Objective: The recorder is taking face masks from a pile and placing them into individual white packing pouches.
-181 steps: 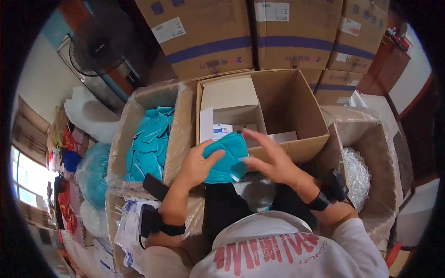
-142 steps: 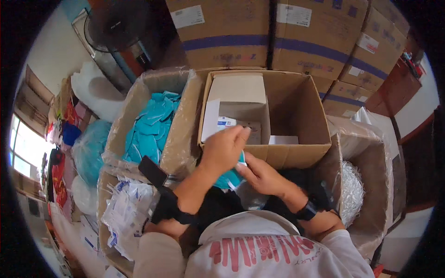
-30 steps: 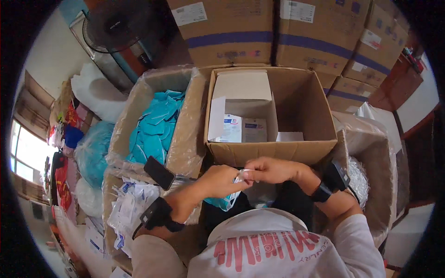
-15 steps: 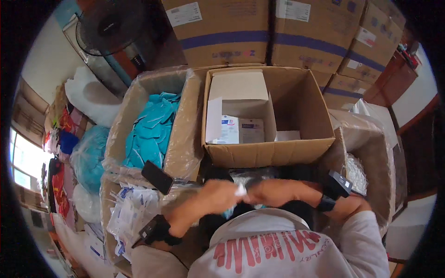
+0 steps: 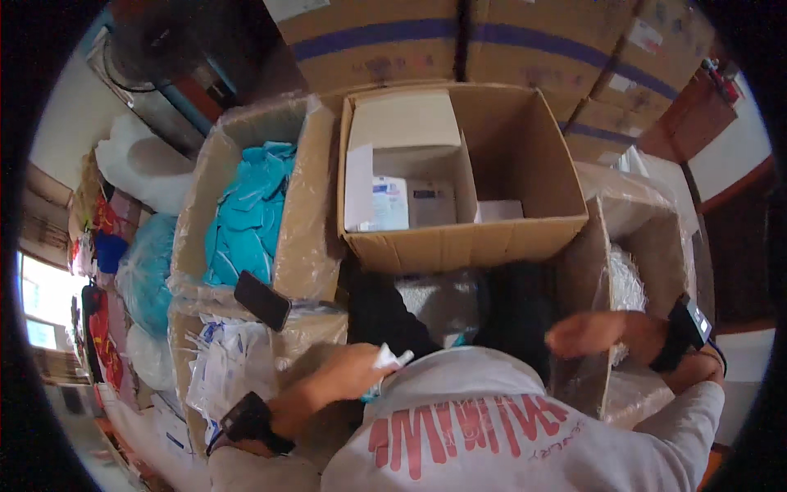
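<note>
My left hand is closed in front of my torso, with a white, crumpled, film-like piece sticking out past its fingers. A sliver of teal material shows just below that hand; whether the hand holds it too is hidden. My right hand is over the near-left edge of the plastic-lined right box, its fingers blurred by motion. Inside that box is a heap of thin white strands. To the left of my left hand, white packets with blue print fill a lined box.
Teal flat pieces lie in the far-left lined box. A dark phone rests on the edge between the left boxes. Ahead stands an open carton holding a white inner box. Taped cartons are stacked behind.
My hands were together in front of me; now they are apart. The right one has swung right to the strand box, and the left has drawn back with the white piece.
</note>
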`<state>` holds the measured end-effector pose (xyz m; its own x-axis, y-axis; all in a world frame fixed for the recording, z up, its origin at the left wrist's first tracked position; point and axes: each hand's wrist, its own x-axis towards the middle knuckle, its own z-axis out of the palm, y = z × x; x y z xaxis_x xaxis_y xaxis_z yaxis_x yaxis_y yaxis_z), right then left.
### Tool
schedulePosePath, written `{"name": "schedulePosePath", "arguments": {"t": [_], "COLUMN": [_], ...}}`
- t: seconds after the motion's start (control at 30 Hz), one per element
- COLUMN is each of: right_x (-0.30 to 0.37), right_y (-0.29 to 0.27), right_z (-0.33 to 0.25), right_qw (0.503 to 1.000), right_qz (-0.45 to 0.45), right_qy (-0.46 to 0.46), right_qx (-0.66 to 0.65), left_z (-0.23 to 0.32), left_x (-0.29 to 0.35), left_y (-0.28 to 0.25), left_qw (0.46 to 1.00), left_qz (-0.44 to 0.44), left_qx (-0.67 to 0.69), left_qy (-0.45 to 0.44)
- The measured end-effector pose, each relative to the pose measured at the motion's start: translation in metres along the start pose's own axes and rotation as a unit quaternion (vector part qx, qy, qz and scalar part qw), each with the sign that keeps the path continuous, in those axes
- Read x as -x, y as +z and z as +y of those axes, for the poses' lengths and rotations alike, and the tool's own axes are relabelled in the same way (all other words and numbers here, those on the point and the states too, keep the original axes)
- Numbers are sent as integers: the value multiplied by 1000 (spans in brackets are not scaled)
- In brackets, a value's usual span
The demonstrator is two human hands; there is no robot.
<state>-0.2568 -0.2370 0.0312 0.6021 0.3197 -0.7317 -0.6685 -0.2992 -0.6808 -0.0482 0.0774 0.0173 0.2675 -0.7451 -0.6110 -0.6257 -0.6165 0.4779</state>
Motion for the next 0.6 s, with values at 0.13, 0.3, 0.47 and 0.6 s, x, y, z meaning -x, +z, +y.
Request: {"name": "schedulePosePath", "arguments": {"t": [0.13, 0.3, 0.47, 0.6], "right_x": [-32, -148, -212, -186], "right_y": [1, -2, 0, 5], "right_z": [20, 69, 95, 4], "right_qw": [962, 880, 907, 845], "right_qz": [145, 174, 317, 387], "right_qy": [21, -70, -23, -325], "right_qx": [-231, -436, -277, -176], "left_z": [-2, 6, 10, 14], "left_x": [-31, -73, -87, -79], "left_y": [-8, -26, -40, -50], "left_qw": [978, 959, 964, 956], "left_qz": [74, 162, 188, 220], "left_qx": [169, 115, 41, 148], "left_qy": [98, 205, 186, 128]}}
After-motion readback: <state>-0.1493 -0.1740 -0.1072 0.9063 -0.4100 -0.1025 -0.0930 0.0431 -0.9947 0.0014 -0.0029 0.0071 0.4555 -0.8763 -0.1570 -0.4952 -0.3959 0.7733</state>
